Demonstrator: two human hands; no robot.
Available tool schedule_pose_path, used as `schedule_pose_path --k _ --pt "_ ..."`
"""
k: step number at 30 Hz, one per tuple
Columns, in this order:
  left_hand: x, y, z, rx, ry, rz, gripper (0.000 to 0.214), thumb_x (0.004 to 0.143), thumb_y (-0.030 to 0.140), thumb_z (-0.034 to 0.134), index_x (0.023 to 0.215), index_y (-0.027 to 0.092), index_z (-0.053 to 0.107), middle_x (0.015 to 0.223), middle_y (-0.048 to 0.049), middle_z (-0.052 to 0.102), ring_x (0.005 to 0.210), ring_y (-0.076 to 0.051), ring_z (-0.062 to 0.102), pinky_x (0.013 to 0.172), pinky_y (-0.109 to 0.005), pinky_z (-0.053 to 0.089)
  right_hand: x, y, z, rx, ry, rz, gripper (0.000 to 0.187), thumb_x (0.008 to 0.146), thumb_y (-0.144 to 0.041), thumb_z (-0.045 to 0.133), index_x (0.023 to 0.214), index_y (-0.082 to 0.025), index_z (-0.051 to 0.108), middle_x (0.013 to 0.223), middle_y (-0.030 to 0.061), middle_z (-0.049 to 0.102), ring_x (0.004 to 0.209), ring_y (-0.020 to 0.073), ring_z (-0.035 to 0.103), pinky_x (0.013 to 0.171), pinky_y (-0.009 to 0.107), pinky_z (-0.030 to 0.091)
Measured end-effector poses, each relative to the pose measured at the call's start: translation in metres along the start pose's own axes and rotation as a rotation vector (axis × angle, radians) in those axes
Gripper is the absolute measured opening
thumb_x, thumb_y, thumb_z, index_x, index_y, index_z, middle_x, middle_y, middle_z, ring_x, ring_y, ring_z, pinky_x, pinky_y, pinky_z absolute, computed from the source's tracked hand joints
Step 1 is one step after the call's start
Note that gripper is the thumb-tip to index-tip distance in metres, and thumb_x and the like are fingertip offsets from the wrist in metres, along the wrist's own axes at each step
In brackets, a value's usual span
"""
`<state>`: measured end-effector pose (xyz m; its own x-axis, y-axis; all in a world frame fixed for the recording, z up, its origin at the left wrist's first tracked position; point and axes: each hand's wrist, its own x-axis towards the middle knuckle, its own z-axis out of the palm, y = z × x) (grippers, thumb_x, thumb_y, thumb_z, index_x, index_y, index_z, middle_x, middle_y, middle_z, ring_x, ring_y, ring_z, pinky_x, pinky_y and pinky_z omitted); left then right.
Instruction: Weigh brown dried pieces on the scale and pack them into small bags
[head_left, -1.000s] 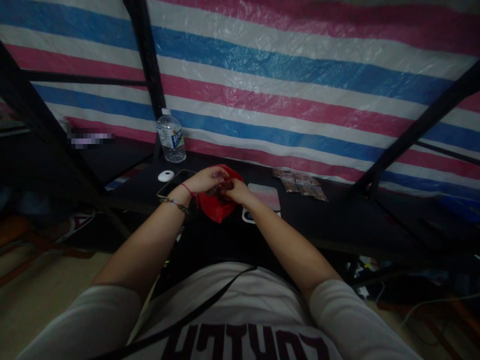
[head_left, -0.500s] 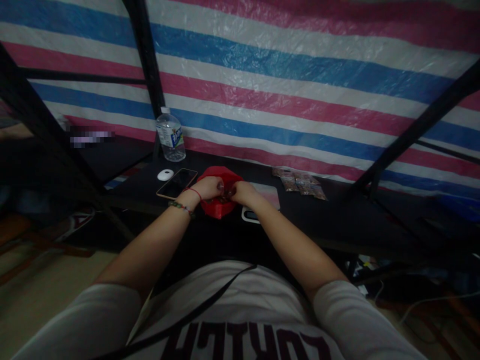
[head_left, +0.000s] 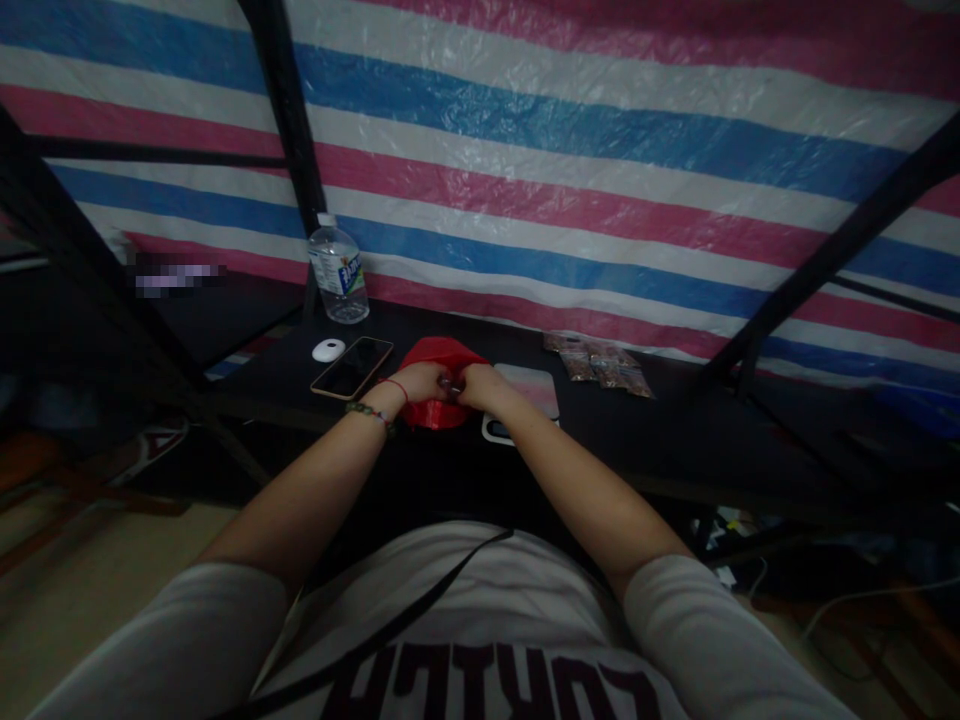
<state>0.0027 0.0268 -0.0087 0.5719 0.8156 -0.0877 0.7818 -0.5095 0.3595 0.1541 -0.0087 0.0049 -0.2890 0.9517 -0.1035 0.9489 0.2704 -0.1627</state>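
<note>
A red plastic bag (head_left: 442, 352) lies on the dark shelf top, its opening turned towards me. Over its middle, my left hand (head_left: 424, 382) and my right hand (head_left: 480, 388) meet with fingers curled and pinched together. Something small, dark and glossy shows between the fingertips; its kind cannot be made out. Partly under my right wrist sits a small digital scale (head_left: 536, 388) with a pale top and a dark display.
Left of the bag are a phone (head_left: 352, 367), a white oval case (head_left: 328, 350) and a clear plastic bottle (head_left: 339, 275). Several small clear packets (head_left: 600, 365) with brown contents lie right. Black metal posts (head_left: 296, 120) and a striped sheet (head_left: 562, 170) stand around the shelf.
Both hands have drawn closer together over the red bag. The bag's opening looks narrower, and the brown bits seen inside it earlier are now hidden.
</note>
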Motion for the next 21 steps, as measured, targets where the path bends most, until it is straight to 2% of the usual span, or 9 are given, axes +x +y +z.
schedule_pose_path --k 5,11,16,19,21 --pt "-0.004 -0.007 -0.002 -0.05 0.064 -0.027 0.028 0.067 0.035 0.062 0.089 0.02 0.069 0.084 -0.0016 0.071 0.073 -0.016 0.061 0.065 -0.023 0.042 -0.001 0.004 0.0 0.059 0.04 -0.007 0.026 0.075 -0.033 0.064 0.091 -0.013 0.072 0.089 0.0128 0.072 0.078 0.0201 0.067 0.058 0.023 0.041" --pt "-0.01 -0.009 -0.008 -0.318 0.129 0.034 0.034 0.072 0.045 0.06 0.091 0.018 0.069 0.074 -0.0014 0.07 0.062 -0.014 0.06 0.058 -0.023 0.043 0.001 0.007 0.003 0.285 0.111 -0.029 0.027 0.07 -0.036 0.07 0.09 -0.017 0.07 0.085 0.0058 0.072 0.073 0.0165 0.065 0.056 0.022 0.039" --pt "-0.011 -0.008 -0.014 -0.427 0.297 0.087 0.04 0.073 0.045 0.06 0.099 0.016 0.069 0.085 -0.0045 0.072 0.071 -0.016 0.063 0.062 -0.024 0.048 0.001 0.01 0.004 0.428 0.189 0.028 0.032 0.068 -0.028 0.072 0.097 -0.016 0.066 0.089 0.0048 0.072 0.074 0.0144 0.064 0.056 0.019 0.041" --pt "-0.011 -0.012 -0.017 -0.36 0.396 0.015 0.037 0.074 0.041 0.059 0.1 0.016 0.069 0.091 -0.006 0.072 0.078 -0.019 0.065 0.068 -0.026 0.05 -0.004 0.013 -0.001 0.397 0.227 0.063 0.032 0.072 -0.024 0.067 0.104 -0.018 0.065 0.095 0.0046 0.072 0.08 0.0151 0.066 0.06 0.019 0.045" --pt "-0.01 -0.014 -0.017 -0.231 0.358 -0.031 0.032 0.074 0.037 0.058 0.096 0.017 0.071 0.089 -0.0055 0.072 0.078 -0.019 0.065 0.069 -0.026 0.049 -0.008 0.012 -0.005 0.255 0.176 0.095 0.031 0.076 -0.025 0.064 0.106 -0.02 0.066 0.098 0.0047 0.072 0.088 0.0173 0.067 0.065 0.02 0.047"
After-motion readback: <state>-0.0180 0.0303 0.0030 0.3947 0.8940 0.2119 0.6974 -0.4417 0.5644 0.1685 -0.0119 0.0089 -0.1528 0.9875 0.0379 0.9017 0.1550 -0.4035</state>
